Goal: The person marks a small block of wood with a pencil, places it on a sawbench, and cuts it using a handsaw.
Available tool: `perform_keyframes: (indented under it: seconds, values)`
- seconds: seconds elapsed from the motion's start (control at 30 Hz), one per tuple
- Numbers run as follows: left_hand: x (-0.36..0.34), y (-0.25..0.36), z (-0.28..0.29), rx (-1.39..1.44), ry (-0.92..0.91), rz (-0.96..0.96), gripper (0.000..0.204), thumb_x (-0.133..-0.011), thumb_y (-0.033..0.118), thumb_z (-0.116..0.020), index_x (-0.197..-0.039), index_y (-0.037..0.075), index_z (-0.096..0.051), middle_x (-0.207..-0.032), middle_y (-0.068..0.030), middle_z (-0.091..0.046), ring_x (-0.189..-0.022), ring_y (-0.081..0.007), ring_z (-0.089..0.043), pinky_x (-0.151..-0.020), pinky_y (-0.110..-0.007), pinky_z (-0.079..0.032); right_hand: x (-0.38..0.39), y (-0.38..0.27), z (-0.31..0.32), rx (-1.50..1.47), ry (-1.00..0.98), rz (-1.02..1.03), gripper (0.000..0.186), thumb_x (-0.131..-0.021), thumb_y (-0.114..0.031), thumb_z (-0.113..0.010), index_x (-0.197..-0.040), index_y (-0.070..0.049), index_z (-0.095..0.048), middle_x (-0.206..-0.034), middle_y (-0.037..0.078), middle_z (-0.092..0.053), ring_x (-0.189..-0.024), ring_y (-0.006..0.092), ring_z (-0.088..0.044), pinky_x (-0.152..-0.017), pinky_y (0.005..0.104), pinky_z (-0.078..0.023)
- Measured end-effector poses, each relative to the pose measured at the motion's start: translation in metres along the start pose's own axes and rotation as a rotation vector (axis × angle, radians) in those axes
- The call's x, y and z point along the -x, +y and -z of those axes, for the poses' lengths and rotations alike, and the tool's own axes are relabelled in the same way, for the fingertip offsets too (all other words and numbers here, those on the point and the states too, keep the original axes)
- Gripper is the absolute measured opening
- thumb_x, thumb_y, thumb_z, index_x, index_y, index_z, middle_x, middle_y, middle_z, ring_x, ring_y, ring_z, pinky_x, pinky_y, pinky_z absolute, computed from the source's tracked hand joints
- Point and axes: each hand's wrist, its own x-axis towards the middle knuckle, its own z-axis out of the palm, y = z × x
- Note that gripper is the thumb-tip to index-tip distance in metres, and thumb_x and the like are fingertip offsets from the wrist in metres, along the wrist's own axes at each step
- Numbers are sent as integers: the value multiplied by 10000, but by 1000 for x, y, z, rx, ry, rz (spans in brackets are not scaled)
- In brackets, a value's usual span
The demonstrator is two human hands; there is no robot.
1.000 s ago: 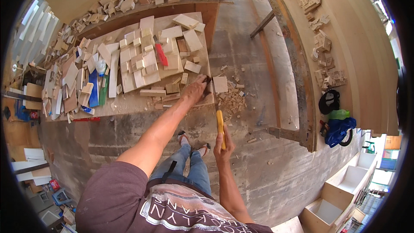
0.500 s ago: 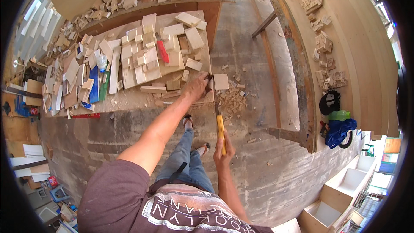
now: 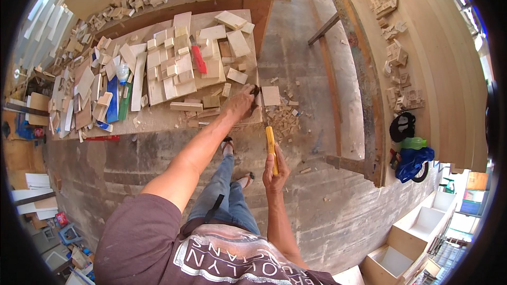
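Note:
My right hand [image 3: 275, 164] is wrapped round the yellow handle [image 3: 271, 140] of a handsaw. Its thin blade runs away from me along the right edge of the worktable [image 3: 240, 120], and sawdust or glare makes its teeth too small to see. At that edge my left hand [image 3: 242, 103] is closed, fingers bent, bearing down on a piece of wood. The pale square end of this wood [image 3: 271, 95] sticks out past the table, just right of the blade. My fingers hide the rest of it and a dark patch by the fingertips. A red-handled knife or saw [image 3: 198, 59] lies among the blocks.
Wood blocks [image 3: 171, 68] and offcuts cover the worktable, with a plastic bottle [image 3: 123, 74] at left. Small scraps [image 3: 285, 119] lie on the floor below the edge. A wooden bench frame [image 3: 369, 100] stands at right, a blue bag [image 3: 415, 164] near its end.
The saw and my right hand have moved forward, away from me, along the table edge. My left hand stays at nearly the same place beside the wood.

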Motion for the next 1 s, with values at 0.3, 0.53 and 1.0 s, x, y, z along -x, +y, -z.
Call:
perform_keyframes:
  seconds: [0.3, 0.53, 1.0]
  values:
    - [2, 8, 13, 153, -7, 38, 414, -872, 211, -720, -1158, -85, -669, -1401, -198, -554, -1375, -307, -471, -1138, -365, -428, -27, -2, -20, 89, -40, -49, 401, -1011, -112, -611, -1391, 14, -595, -808, 150, -710, -617, 154, -644, -567, 295, -507]
    - [1, -8, -3, 59, 0, -3, 462, -874, 204, -730, -1246, -52, -636, -1400, -205, -543, -1363, -351, -471, -1128, -397, -441, -9, -22, -10, 52, 2, 86, 408, -1007, -108, -625, -1407, -31, -599, -759, 148, -671, -584, 131, -590, -553, 298, -480]
    - [-5, -5, -1, -15, -161, 15, 538, -922, 286, -708, -1326, -51, -595, -1500, -159, -494, -1461, -317, -368, -1140, -386, -426, -67, -69, -25, 82, -87, -1, 309, -993, -104, -645, -1285, -6, -665, -719, 222, -642, -550, 202, -627, -554, 337, -488]
